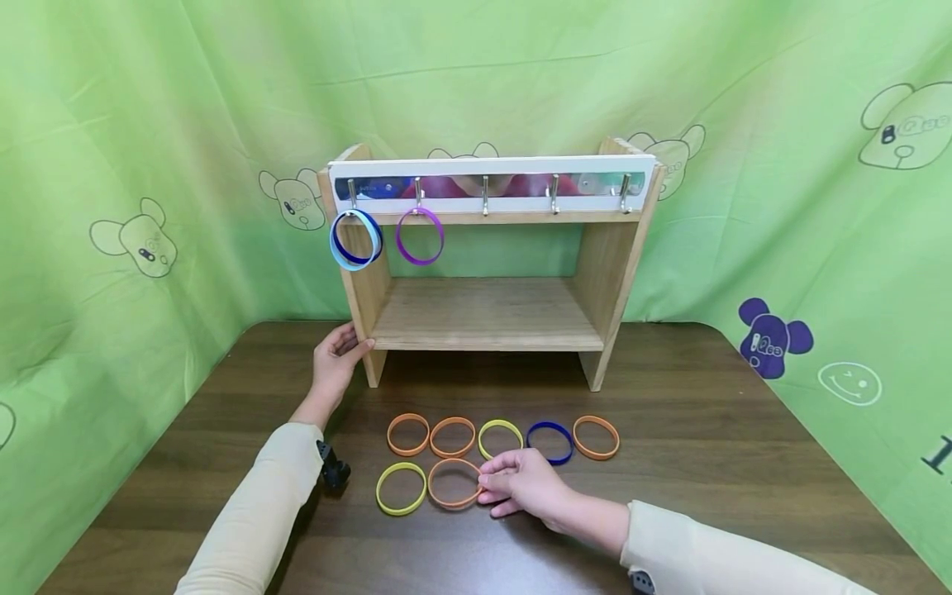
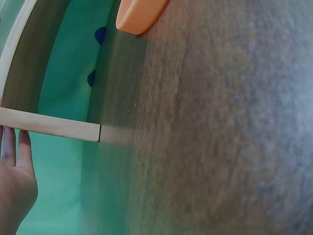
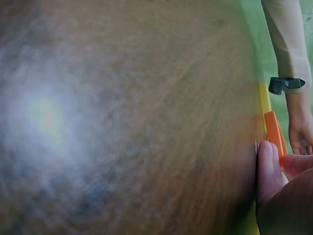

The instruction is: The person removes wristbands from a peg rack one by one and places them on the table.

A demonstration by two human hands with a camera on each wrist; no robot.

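Observation:
My right hand [image 1: 531,487] pinches the right edge of an orange silicone wristband [image 1: 455,506] between thumb and fingers, low over the table. In the right wrist view, the same orange wristband [image 3: 275,132] shows edge-on at the fingertips. My left hand [image 1: 336,364] holds the lower left side panel of a wooden shelf [image 1: 487,341], thumb at the front edge and fingers on the outer side. Light blue [image 1: 335,248] and dark blue wristbands hang on the first hook. A purple wristband [image 1: 399,241] hangs on the second hook [image 1: 418,192]; three hooks to the right carry nothing.
Behind my right hand lies a row of wristbands: orange [image 1: 407,451], another orange [image 1: 452,454], yellow [image 1: 500,424], dark blue [image 1: 550,426] and orange [image 1: 597,454]. A second yellow wristband [image 1: 402,511] lies left of the held one. Green cloth [image 1: 186,99] surrounds the brown table [image 1: 692,446].

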